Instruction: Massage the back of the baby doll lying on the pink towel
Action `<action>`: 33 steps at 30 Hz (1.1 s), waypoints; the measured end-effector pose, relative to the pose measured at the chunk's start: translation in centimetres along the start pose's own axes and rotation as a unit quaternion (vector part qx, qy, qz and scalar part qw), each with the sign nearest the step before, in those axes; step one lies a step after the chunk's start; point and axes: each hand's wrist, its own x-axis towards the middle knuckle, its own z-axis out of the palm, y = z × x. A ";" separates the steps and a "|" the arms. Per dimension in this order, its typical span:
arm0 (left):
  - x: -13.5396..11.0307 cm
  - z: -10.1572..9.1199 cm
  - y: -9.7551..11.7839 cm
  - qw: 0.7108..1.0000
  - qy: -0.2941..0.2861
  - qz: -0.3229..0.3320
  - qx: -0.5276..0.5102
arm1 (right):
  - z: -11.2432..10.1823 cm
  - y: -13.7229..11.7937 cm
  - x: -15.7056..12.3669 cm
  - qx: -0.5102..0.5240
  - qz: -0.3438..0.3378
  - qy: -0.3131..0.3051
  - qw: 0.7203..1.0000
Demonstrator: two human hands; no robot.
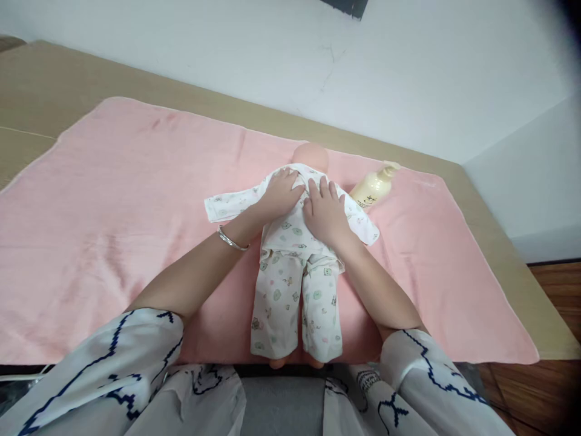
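Note:
A baby doll (310,156) lies on a pink blanket, its head toward the wall and its feet at the near edge. It wears a white patterned long-sleeved top (290,236) and matching trousers (276,303). My left hand (282,195) rests flat on the upper left of the top, fingers stretched out. Beside it, my right hand (325,211) lies on the upper right of the top, its fingers spread. Both palms are hidden against the cloth. A pale yellow pump bottle (373,186) lies tilted just right of the doll, close to the sleeve.
The pink blanket (149,181) covers most of a wooden table (490,230), which stands against a white wall (227,48). Wooden flooring (560,303) shows at the right. A grey seat or stool (281,406) is below the near edge.

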 end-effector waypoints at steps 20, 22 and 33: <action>-0.4 -0.2 -0.1 0.998 0.032 0.021 0.050 | -0.9 -0.8 -2.4 -0.070 -0.031 0.027 0.997; -0.8 0.1 0.2 0.996 0.039 0.044 0.067 | -1.1 -0.1 -1.8 -0.061 -0.040 0.029 0.997; -3.6 0.4 3.7 0.990 0.037 0.018 0.135 | -0.3 3.2 1.8 0.039 -0.042 0.026 0.998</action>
